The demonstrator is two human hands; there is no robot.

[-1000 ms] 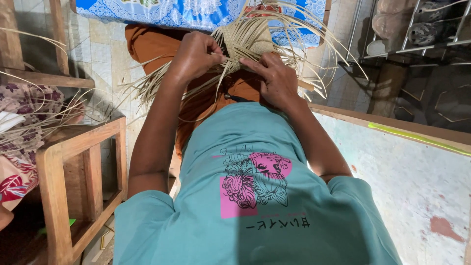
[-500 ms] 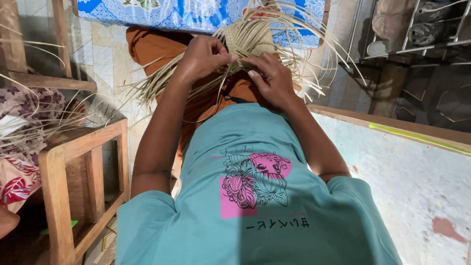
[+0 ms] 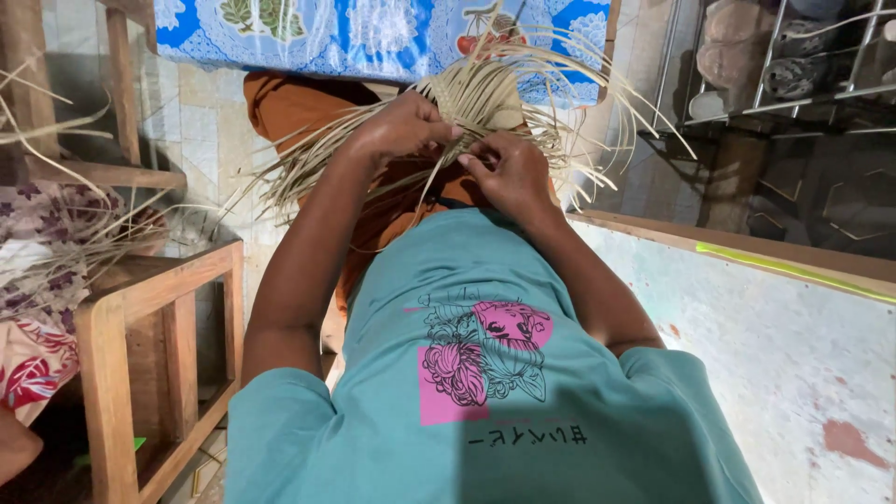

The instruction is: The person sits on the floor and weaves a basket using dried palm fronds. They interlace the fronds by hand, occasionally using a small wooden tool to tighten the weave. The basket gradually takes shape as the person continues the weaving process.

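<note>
We looked down over a teal shirt (image 3: pixel 485 392) with a pink and black print, which filled the lower middle of the view. To its right ran a pale, worn board (image 3: pixel 775 345) with a wooden edge and a yellow-green strip along it. Across the top lay a blue patterned cloth (image 3: pixel 355 33), and below it the tiled floor (image 3: pixel 201 131) showed pale squares. On the left stood a wooden frame (image 3: pixel 140 317) of posts and rails, with a floral fabric (image 3: pixel 42 271) heaped just beside it and loose dry strands lying over that heap. At the upper right a metal wire rack (image 3: pixel 793 84) held dull, rounded things we could not make out. Orange trousers (image 3: pixel 308 107) covered the lap beneath the work.

On that lap, between both forearms, sat the half-woven mat of pale dry strips (image 3: pixel 476 103) — its plaited part near the fingers, its loose ends fanning out to the left, up over the cloth and to the right toward the rack.

The left hand (image 3: pixel 401 126) was curled into a closed grip on the strips at the woven edge, knuckles up. The right hand (image 3: pixel 509 168) lay just beside it, nearly touching, its fingers (image 3: pixel 471 161) pinched shut on a few thin strips — the thumb side pressed toward the left hand.
</note>
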